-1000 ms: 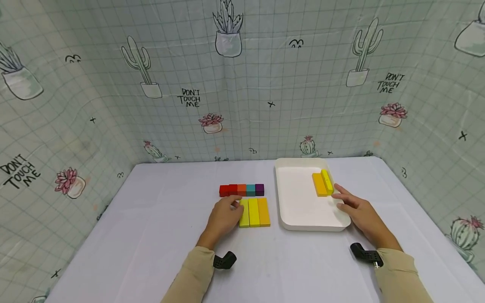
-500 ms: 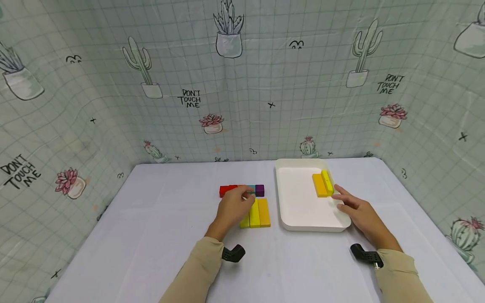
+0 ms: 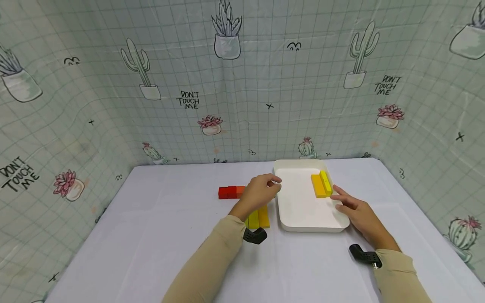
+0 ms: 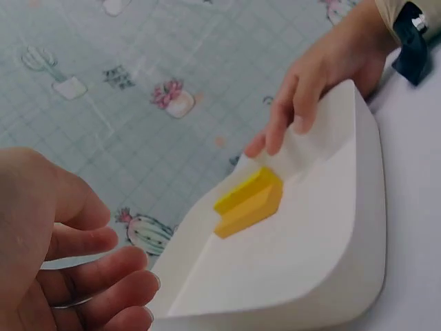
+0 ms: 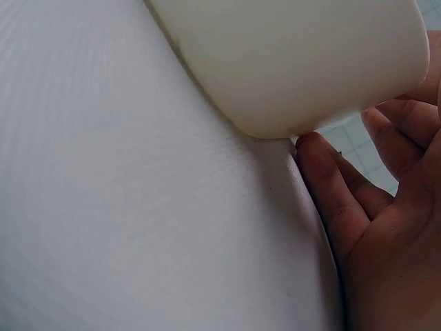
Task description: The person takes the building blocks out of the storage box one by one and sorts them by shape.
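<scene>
My left hand (image 3: 260, 191), fingers loosely bent, hovers at the left rim of the white tray (image 3: 303, 219); no block shows between its fingers in the left wrist view. My right hand (image 3: 358, 213) holds the tray's right rim, with some fingers against the outer wall in the right wrist view. Inside the tray, a yellow-orange block (image 3: 318, 186) lies beside a yellow block (image 3: 326, 183) near the right wall. Under my left wrist are flat yellow blocks (image 3: 253, 220) and a yellow-orange block (image 3: 263, 216), partly hidden.
Red cubes (image 3: 227, 192) and an orange cube (image 3: 240, 192) stand in a row left of the tray; the row's right end is hidden behind my left hand. A patterned cloth (image 3: 242, 84) rises behind the white table (image 3: 170, 210).
My left hand has moved right and away from me, from the yellow blocks, across the cube row, to the tray's left rim. My right hand and the tray have stayed put.
</scene>
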Tool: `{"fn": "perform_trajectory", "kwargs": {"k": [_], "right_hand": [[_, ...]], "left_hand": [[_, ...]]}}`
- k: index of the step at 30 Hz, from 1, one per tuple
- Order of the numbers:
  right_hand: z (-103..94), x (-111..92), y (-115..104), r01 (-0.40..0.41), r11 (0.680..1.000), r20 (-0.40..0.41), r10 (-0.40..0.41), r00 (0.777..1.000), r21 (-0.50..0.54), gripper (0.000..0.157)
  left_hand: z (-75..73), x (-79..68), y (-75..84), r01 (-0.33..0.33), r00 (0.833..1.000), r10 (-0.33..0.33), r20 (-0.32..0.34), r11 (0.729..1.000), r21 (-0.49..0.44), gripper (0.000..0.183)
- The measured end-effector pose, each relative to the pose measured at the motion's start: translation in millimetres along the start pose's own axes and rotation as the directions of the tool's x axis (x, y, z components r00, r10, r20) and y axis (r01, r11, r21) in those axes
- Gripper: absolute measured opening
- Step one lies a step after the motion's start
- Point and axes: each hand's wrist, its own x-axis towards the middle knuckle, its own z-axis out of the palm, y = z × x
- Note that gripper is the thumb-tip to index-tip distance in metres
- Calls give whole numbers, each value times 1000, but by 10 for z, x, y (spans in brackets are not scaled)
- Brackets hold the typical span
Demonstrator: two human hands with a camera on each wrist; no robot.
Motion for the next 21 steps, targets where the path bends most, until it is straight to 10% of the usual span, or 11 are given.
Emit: {"fn": "perform_trajectory", "kwargs": {"k": [14,21], "right_hand": [[-11,5,26,-6,1000,-16,6,1000,1,43],[3,13,32,8,1000,-15,-8,1000,30,43]], "left_hand": [[440,423,368,215,976,-178,129,888,-405,21],[733,587,385,290,957,-214,197,772,-566,26]]}}
